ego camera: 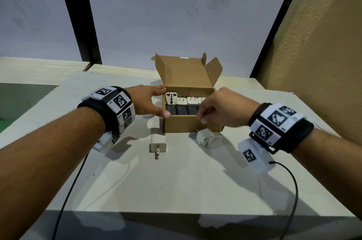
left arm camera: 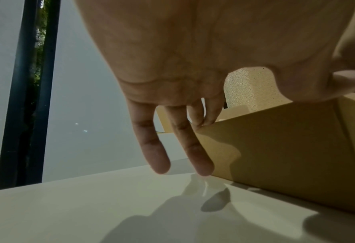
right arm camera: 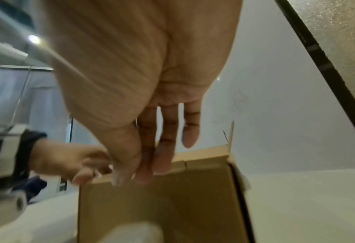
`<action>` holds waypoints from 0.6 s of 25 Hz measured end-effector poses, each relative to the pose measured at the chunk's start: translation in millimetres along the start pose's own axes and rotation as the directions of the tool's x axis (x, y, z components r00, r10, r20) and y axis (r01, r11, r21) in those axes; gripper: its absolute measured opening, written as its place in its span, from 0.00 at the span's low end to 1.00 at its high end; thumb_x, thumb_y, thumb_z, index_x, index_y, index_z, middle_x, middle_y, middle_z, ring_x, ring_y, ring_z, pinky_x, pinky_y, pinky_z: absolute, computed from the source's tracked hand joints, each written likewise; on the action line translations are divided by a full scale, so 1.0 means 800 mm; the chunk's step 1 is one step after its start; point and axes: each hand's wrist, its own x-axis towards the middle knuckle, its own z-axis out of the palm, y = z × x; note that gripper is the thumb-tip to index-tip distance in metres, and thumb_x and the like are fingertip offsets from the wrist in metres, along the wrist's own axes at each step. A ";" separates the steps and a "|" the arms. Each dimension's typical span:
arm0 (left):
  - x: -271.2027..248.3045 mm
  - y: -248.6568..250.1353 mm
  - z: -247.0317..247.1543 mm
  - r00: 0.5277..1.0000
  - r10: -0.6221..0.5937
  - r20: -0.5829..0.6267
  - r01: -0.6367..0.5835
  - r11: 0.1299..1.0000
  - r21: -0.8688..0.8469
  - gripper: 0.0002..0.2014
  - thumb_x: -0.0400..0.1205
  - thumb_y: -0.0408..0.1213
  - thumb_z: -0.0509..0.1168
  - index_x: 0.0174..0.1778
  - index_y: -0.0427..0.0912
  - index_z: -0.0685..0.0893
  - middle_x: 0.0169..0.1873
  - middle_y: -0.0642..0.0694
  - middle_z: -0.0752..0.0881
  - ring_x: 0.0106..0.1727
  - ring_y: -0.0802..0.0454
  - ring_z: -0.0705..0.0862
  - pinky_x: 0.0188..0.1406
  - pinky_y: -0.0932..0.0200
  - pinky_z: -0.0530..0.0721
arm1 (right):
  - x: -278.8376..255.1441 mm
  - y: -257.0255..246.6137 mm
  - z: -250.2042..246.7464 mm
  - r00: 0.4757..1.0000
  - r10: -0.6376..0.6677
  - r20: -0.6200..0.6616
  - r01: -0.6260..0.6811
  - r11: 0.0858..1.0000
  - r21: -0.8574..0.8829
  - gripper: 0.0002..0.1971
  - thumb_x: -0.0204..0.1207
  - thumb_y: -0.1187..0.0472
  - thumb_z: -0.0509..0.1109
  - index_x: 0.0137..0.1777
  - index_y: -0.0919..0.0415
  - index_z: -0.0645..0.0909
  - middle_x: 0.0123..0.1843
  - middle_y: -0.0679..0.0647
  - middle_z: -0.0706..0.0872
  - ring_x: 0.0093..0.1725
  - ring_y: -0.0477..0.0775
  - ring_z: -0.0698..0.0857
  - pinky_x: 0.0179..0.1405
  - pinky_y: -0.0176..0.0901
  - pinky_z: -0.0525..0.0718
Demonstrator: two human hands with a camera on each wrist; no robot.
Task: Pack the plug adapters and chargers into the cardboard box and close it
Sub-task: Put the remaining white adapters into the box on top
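The open cardboard box (ego camera: 182, 125) stands mid-table with its lid upright at the back. Inside, a white plug adapter (ego camera: 171, 98) and white chargers (ego camera: 191, 100) fill the back row, and black chargers (ego camera: 182, 110) the front row. My left hand (ego camera: 163, 101) rests against the box's left wall (left arm camera: 276, 148), thumb at the front corner, fingers (left arm camera: 158, 157) straight. Over the front right rim (right arm camera: 162, 205) hovers my right hand (ego camera: 202, 118), its fingertips (right arm camera: 143, 174) close together with nothing visible in them. A white charger (ego camera: 157, 143) and a white adapter (ego camera: 205, 137) lie before the box.
The pale table (ego camera: 176, 184) ends at a front edge near me. A textured tan wall (ego camera: 323, 53) rises on the right, and black posts (ego camera: 78, 14) stand behind. Black cables (ego camera: 293, 190) trail from both wrists across the table.
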 end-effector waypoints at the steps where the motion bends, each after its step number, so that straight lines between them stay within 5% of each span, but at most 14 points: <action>1: -0.001 0.002 0.000 1.000 -0.003 0.000 0.003 1.000 0.010 0.54 0.62 0.72 0.65 0.82 0.58 0.53 0.82 0.61 0.53 0.81 0.48 0.61 0.79 0.45 0.58 | -0.008 0.003 0.008 0.999 0.034 0.010 -0.034 0.998 -0.053 0.06 0.75 0.52 0.74 0.48 0.49 0.90 0.40 0.42 0.89 0.42 0.45 0.86 0.46 0.43 0.87; 6: -0.007 0.015 -0.005 1.000 -0.028 -0.008 0.029 0.996 0.084 0.50 0.66 0.69 0.66 0.82 0.55 0.54 0.82 0.60 0.55 0.81 0.49 0.61 0.78 0.48 0.57 | -0.026 0.003 0.035 0.994 0.105 0.011 -0.101 0.972 -0.211 0.19 0.74 0.35 0.66 0.46 0.48 0.88 0.41 0.46 0.88 0.39 0.50 0.82 0.35 0.41 0.76; 15: -0.011 0.014 -0.005 0.999 -0.037 -0.014 0.037 0.997 0.072 0.49 0.67 0.69 0.66 0.82 0.56 0.55 0.82 0.61 0.54 0.81 0.49 0.61 0.78 0.48 0.56 | -0.032 0.009 0.038 0.999 0.016 0.051 -0.007 0.982 -0.190 0.16 0.69 0.42 0.75 0.56 0.45 0.88 0.51 0.44 0.89 0.48 0.52 0.86 0.45 0.49 0.87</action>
